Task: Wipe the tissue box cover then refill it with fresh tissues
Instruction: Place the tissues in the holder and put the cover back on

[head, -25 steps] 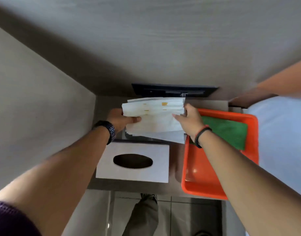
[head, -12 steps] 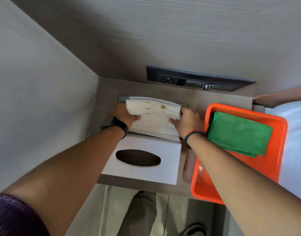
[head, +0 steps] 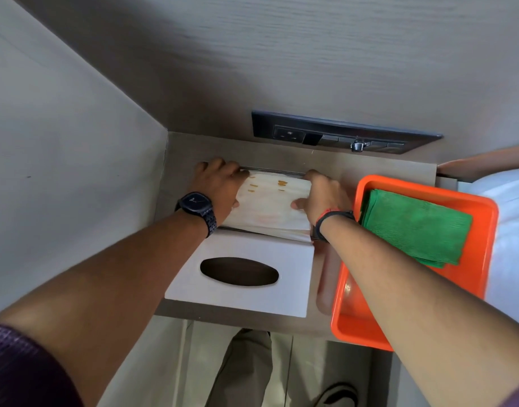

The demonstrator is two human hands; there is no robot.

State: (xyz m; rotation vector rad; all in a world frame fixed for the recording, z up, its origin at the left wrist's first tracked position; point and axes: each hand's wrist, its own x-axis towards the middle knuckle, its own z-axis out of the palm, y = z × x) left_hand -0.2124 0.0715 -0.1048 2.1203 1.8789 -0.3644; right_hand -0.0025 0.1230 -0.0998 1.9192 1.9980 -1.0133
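Hands (head: 220, 186) (head: 322, 195) outstretched, palms down; each grip pinching tissue stack (head: 270, 207) ends.

An orange tray (head: 484, 236) sat below the wall socket panel (head: 340, 133), at the counter's (head: 193, 148) right edge beside white bedding (head: 513, 230).

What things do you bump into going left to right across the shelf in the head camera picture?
Left hand → tissue stack → right hand → green cloth → far rim of the orange tray.
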